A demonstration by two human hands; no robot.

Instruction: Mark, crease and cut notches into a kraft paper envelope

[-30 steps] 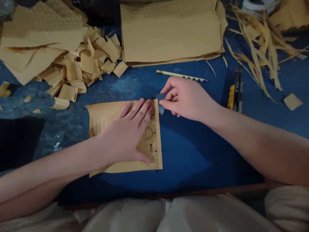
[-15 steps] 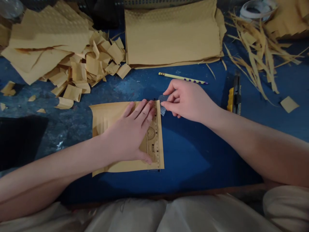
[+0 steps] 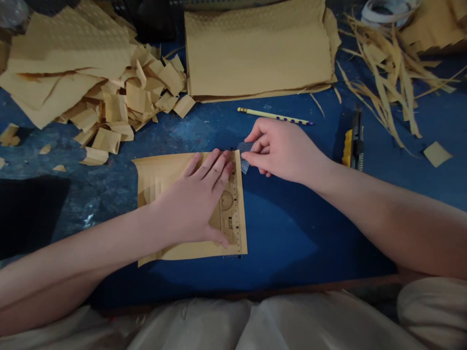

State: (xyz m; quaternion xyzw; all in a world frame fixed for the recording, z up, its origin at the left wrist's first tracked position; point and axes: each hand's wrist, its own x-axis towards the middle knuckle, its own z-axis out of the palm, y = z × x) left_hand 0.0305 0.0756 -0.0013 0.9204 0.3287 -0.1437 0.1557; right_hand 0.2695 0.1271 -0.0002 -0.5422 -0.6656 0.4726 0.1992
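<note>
My left hand (image 3: 193, 204) lies flat with its fingers spread, pressing on a clear ruler (image 3: 230, 214) and the brown paper sheet (image 3: 160, 170) below it. The ruler runs along the sheet's right side, leaving a narrow strip of paper beyond its edge. Just right of the sheet's top right corner, my right hand (image 3: 280, 150) pinches a small, thin grey piece (image 3: 246, 163) with a speckled surface. This piece touches or nearly touches the paper's edge; its exact kind is unclear. A yellow pencil with purple dots (image 3: 259, 113) rests behind my right hand.
A stack of brown paper (image 3: 259, 53) lies at the back. Cut paper squares (image 3: 120, 107) are heaped left, thin paper strips (image 3: 397, 82) right, near a tape roll (image 3: 388, 12). The yellow and black box cutter (image 3: 353, 146) lies by my right forearm. A dark object (image 3: 32, 214) sits at left.
The whole view has shifted very slightly to the left. Both hands keep their places on the ruler and by the paper's corner.
</note>
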